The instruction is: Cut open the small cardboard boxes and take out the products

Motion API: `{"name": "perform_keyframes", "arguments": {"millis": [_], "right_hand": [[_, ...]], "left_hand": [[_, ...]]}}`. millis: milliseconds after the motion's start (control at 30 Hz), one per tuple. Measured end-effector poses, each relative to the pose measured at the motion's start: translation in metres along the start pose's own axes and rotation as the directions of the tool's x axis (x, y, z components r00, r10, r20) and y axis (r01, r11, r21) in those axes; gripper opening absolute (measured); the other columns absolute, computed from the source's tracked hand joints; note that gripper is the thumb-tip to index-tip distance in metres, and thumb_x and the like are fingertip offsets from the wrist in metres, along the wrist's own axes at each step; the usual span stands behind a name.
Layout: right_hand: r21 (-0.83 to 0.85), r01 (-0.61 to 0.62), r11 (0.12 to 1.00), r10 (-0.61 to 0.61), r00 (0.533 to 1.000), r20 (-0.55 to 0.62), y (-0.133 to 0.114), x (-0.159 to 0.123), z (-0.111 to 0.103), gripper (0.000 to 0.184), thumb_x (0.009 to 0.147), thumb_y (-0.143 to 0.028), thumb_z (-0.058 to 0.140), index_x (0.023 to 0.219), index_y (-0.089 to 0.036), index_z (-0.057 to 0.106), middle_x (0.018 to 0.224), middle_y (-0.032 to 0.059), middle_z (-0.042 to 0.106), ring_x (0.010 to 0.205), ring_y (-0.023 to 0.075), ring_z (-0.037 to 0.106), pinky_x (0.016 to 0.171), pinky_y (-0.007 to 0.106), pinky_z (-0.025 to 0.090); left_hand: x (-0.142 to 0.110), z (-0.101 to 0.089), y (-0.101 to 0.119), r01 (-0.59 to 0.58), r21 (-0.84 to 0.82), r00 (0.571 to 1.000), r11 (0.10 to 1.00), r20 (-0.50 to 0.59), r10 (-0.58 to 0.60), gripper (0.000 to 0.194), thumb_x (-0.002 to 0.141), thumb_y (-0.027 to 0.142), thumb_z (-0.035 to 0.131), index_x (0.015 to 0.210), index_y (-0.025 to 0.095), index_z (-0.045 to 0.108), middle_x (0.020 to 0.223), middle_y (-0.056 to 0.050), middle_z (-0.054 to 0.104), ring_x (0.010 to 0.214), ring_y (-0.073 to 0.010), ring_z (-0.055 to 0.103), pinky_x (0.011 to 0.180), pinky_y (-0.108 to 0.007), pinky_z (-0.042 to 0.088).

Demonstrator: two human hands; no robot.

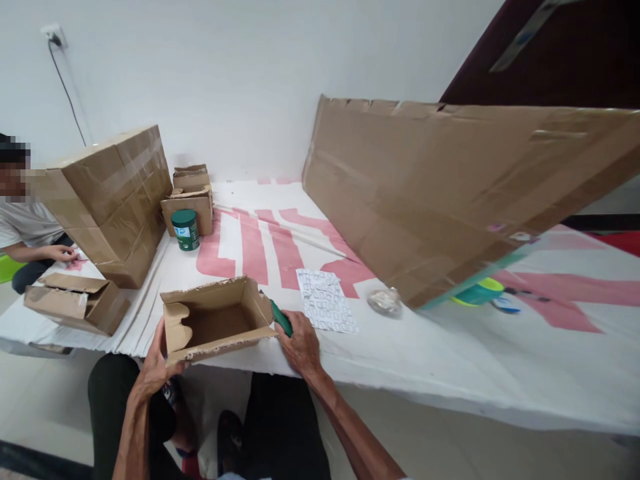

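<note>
An open-topped cardboard box (225, 350) with ragged edges is held at the table's front edge, its inside bare. My left hand (157, 363) grips its left end, near a flap with a wavy cut edge. In my right hand (300, 343) is a green box cutter (281, 319), closed in the fingers beside the box's right end. Its tip lies by the rim there; whether it touches the cardboard I cannot tell. A printed paper sheet (327, 300) lies just beyond my right hand, with a clear roll of tape (385, 302) to its right.
Tall cardboard panels stand left (120, 193) and right (440, 180) on the cloth-covered table (450, 373). A green tub (185, 230) and small cartons (193, 193) stand at the back. Another box (77, 303) sits front left, near a seated person (30, 227). A teal-yellow container (479, 291) lies right.
</note>
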State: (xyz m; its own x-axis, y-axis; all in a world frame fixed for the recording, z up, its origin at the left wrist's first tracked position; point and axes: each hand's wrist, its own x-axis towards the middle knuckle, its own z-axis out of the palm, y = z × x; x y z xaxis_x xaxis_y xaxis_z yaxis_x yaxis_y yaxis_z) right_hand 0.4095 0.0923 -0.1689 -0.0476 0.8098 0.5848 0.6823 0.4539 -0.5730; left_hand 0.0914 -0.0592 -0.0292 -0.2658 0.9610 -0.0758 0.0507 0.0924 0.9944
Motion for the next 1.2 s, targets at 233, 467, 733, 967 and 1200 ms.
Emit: {"name": "perform_keyframes", "arguments": {"millis": [233,467,733,967,1200], "right_hand": [[0.002,-0.008,1.000,0.008,1.000,0.006,-0.006,0.003,-0.003,0.024,0.095,-0.029,0.054,0.114,-0.021,0.065,0.101,0.0099,0.068,0.095,0.0278,0.061,0.087,0.043,0.051],[-0.007,-0.029,1.000,0.029,1.000,0.001,-0.008,0.006,-0.002,0.022,0.094,-0.028,0.054,0.112,-0.021,0.065,0.100,0.0097,0.068,0.095,0.0274,0.061,0.087,0.041,0.051],[0.002,-0.048,0.999,0.048,0.999,0.020,-0.010,0.007,-0.001,0.023,0.093,-0.025,0.055,0.112,-0.019,0.066,0.101,0.0103,0.068,0.096,0.0262,0.061,0.089,0.041,0.051],[0.124,0.070,0.990,-0.048,0.983,-0.175,-0.031,0.018,-0.016,0.027,0.101,-0.030,0.056,0.124,-0.021,0.065,0.112,0.0113,0.066,0.107,0.0266,0.063,0.093,0.046,0.057],[0.187,0.416,0.890,-0.379,0.903,-0.202,-0.100,0.049,-0.070,0.051,0.098,-0.020,0.067,0.147,-0.028,0.057,0.138,0.0155,0.061,0.129,0.0307,0.060,0.103,0.052,0.057]], "left_hand": [[0.005,0.000,0.004,0.021,0.012,1.000,1.000,0.021,-0.021,0.117,0.054,0.034,0.092,0.160,0.021,0.043,0.131,-0.013,0.071,0.127,-0.0402,0.063,0.112,-0.048,0.052],[0.008,0.002,0.012,0.020,0.105,1.000,0.994,-0.011,-0.019,0.104,0.052,0.036,0.096,0.147,0.020,0.057,0.132,-0.014,0.071,0.130,-0.0440,0.061,0.106,-0.048,0.056],[0.010,-0.001,0.011,0.003,0.114,1.000,0.993,-0.025,-0.001,0.090,0.055,0.040,0.095,0.137,0.019,0.063,0.116,-0.010,0.073,0.121,-0.0390,0.065,0.101,-0.045,0.056],[0.010,-0.001,0.007,0.025,0.069,0.998,0.997,-0.051,-0.021,0.095,0.052,0.040,0.096,0.138,0.019,0.060,0.111,-0.010,0.074,0.119,-0.0372,0.066,0.099,-0.043,0.055],[0.013,-0.001,0.008,0.015,0.061,0.999,0.998,-0.032,-0.013,0.097,0.049,0.044,0.098,0.135,0.017,0.061,0.109,-0.010,0.074,0.110,-0.0348,0.067,0.093,-0.041,0.056]]}}
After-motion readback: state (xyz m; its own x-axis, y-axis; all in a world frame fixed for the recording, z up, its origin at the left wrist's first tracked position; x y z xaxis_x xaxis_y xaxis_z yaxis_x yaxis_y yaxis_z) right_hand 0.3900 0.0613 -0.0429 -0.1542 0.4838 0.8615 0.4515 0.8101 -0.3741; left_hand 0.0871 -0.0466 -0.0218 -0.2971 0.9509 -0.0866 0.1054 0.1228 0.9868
